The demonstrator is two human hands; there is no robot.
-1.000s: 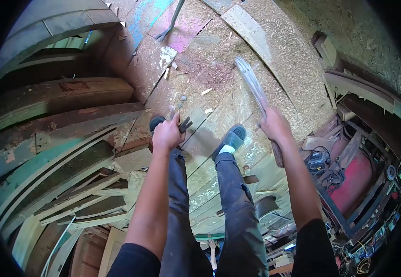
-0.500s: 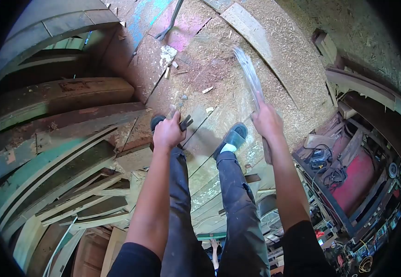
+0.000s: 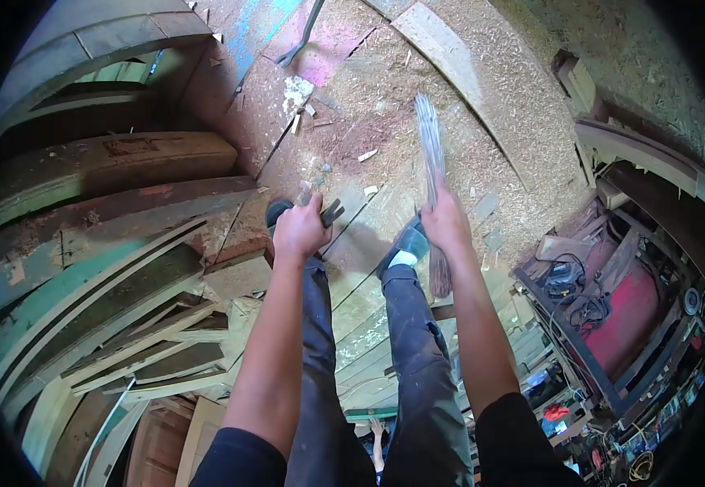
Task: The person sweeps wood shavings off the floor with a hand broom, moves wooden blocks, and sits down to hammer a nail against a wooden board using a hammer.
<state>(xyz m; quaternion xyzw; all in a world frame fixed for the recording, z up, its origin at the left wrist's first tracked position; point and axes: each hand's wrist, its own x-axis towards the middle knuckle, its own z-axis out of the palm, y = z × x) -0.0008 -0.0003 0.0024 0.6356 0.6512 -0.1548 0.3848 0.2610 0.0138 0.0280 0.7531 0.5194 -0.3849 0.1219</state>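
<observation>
My right hand [image 3: 446, 221] is closed around a stick broom [image 3: 430, 138], a bundle of thin greyish sticks. Its thin tips point away from me over the sawdust, and its thick butt end [image 3: 440, 280] sticks out behind my wrist. My left hand [image 3: 301, 230] is closed on a claw hammer [image 3: 333, 213]; the forked claw shows at the right of my fist, while the handle is mostly hidden. Below the hands are my feet, one in a dark slipper [image 3: 412, 239]. Wood shavings [image 3: 377, 122] and small wood scraps [image 3: 367, 155] cover the floor ahead.
A pry bar [image 3: 302, 36] lies on the painted floor boards ahead. Stacked timber [image 3: 109, 174] fills the left side. On the right stands a metal-framed stand [image 3: 567, 345] with a power tool [image 3: 564, 277] and cables. Another person's hand [image 3: 378, 428] shows behind me, between my legs.
My right hand has swung the broom to the left and nearer my body; its tips have shifted slightly right and down. My left hand with the hammer has barely moved.
</observation>
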